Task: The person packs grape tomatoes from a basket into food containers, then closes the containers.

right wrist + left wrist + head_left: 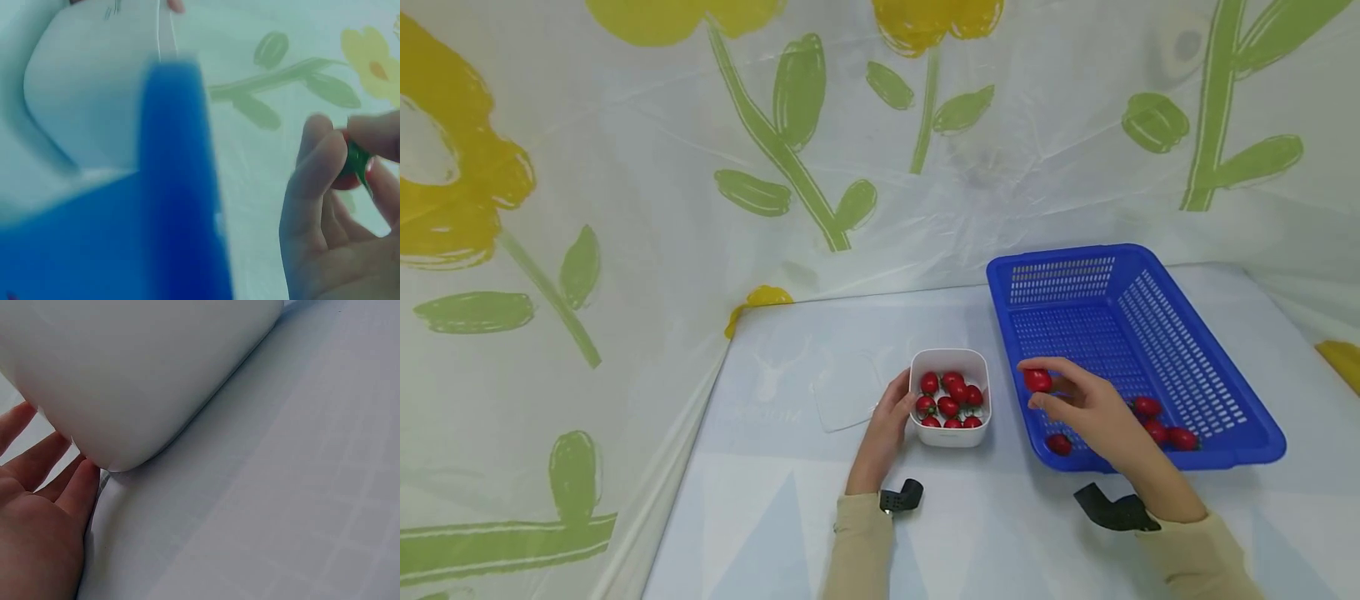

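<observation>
- The right hand (1086,410) pinched a red tomato (1038,381) between thumb and fingers, held up by the left rim of a blue basket (1063,321).
- The left hand (889,423), fingers loosely extended, touched the left side of a white box (951,437).
- Small red tomatoes (948,407) lay inside the box, on the desk (992,533) left of the basket.
- Other tomatoes (1183,438) lay at the basket's near end.
</observation>
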Motion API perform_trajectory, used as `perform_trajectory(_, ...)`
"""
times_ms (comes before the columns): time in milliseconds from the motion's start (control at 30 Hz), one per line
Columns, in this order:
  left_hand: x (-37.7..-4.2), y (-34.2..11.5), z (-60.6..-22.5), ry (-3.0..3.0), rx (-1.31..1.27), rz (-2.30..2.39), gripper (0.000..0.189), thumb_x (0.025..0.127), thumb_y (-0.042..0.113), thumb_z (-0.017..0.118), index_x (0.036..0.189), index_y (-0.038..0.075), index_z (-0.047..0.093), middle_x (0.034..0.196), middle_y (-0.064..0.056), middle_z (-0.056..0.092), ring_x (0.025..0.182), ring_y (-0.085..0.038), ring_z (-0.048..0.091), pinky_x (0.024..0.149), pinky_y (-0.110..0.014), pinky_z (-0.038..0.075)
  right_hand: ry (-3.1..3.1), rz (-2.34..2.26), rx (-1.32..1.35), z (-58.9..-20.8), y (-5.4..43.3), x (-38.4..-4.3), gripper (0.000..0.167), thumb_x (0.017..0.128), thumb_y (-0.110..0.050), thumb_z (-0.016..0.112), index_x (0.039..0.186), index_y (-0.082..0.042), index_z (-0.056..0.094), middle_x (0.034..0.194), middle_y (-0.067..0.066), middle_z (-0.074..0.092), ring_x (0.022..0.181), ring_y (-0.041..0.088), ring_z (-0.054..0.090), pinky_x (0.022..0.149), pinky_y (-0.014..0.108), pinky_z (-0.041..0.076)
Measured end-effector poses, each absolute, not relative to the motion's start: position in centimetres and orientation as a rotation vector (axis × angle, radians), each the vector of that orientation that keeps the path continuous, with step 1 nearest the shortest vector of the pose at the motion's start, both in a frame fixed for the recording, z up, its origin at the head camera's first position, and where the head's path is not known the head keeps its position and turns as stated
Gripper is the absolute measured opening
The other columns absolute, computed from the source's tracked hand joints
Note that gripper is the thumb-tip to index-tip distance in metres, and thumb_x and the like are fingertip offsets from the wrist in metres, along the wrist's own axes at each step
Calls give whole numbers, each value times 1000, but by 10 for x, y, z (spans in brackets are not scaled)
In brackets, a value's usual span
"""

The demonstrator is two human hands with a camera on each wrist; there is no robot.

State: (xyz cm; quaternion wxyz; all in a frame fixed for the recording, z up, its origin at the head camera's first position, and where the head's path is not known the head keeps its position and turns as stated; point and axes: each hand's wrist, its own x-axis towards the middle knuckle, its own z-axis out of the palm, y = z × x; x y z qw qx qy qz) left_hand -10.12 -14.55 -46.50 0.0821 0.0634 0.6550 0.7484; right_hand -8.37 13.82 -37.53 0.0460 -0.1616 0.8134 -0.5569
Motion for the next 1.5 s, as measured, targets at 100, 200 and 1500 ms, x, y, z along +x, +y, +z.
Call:
perform_trajectory(100, -102, -146, -466, 1958, 198, 2243, 44, 95, 24, 41, 138, 20, 33, 141, 2, 31, 130, -14, 24, 106, -37, 19, 2477, -1740, -460, -377, 128, -81, 42, 87, -25, 58, 128, -23, 47, 117, 9, 51, 87, 21, 59, 66, 31, 52)
perform_trajectory(200, -102, -146, -467, 1959, 205, 2254, 44, 95, 22, 40, 138, 18, 33, 141, 1, 31, 129, -15, 25, 106, -37, 19, 2479, -1758, -460, -379, 117, -81, 42, 87, -21, 58, 128, -23, 47, 110, 10, 55, 80, 20, 59, 65, 30, 52)
perform_trajectory(1500, -110, -147, -488, 1993, 177, 2233, 43, 92, 35, 45, 134, 29, 37, 139, 8, 33, 128, -11, 26, 105, -40, 19, 3236, -882, -681, -404, 45, -81, 45, 72, -21, 74, 113, -11, 58, 105, 6, 56, 89, 19, 57, 70, 34, 52)
